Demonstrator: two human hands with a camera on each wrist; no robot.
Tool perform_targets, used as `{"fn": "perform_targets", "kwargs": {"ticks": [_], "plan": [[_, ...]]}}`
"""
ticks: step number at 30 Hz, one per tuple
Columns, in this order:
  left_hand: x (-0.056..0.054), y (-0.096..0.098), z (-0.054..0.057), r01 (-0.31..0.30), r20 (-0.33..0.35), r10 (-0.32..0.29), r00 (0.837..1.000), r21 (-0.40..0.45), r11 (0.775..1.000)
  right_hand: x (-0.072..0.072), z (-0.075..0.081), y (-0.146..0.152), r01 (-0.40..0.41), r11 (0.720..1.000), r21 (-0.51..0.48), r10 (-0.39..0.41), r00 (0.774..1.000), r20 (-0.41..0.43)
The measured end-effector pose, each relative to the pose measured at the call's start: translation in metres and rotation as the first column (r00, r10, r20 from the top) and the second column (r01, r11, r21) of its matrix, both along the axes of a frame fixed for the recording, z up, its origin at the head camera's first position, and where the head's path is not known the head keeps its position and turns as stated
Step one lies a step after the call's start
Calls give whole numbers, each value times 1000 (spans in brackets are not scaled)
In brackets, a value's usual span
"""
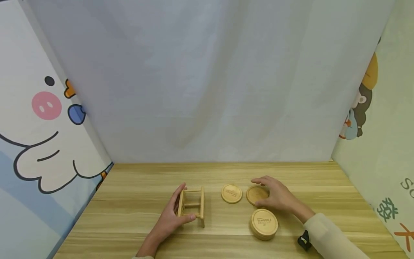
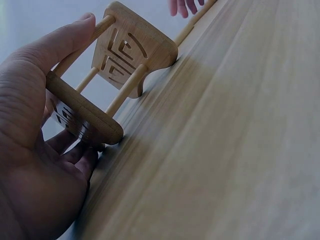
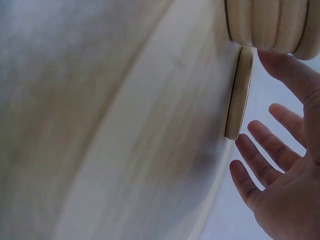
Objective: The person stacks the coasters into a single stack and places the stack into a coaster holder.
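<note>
A small wooden coaster holder (image 1: 202, 205), two carved panels joined by round rods, stands on the table. My left hand (image 1: 169, 216) grips its left side, the thumb along a rod and the fingers behind the near panel (image 2: 82, 112). Over to the right, my right hand (image 1: 279, 196) hovers around a round wooden coaster (image 1: 255, 194) with its fingers spread. In the right wrist view that coaster (image 3: 240, 95) lies flat on the table, the fingertips close to its edge; contact is hard to tell. A stack of coasters (image 1: 264, 223) stands nearer to me.
Another single coaster (image 1: 231, 193) lies between the holder and the right hand. A small black object (image 1: 304, 240) sits beside the right sleeve. The wooden table (image 1: 136, 194) ends at a pale curtain (image 1: 207, 90), with printed cloths on both sides.
</note>
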State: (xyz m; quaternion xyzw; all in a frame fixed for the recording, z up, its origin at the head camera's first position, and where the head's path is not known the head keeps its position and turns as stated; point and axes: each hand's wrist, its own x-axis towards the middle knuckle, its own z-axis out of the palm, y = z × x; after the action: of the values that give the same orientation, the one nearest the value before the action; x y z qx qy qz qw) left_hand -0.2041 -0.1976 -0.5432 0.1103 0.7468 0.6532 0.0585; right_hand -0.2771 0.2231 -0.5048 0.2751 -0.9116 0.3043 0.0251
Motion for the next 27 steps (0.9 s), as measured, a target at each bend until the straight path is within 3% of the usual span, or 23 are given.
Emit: {"fn": "perform_targets", "kwargs": {"ticks": [27], "plan": [[-1, 1, 0, -7, -4, 7, 1000, -5, 1000, -1, -1, 3, -66, 994, 82, 66, 998, 3]]}}
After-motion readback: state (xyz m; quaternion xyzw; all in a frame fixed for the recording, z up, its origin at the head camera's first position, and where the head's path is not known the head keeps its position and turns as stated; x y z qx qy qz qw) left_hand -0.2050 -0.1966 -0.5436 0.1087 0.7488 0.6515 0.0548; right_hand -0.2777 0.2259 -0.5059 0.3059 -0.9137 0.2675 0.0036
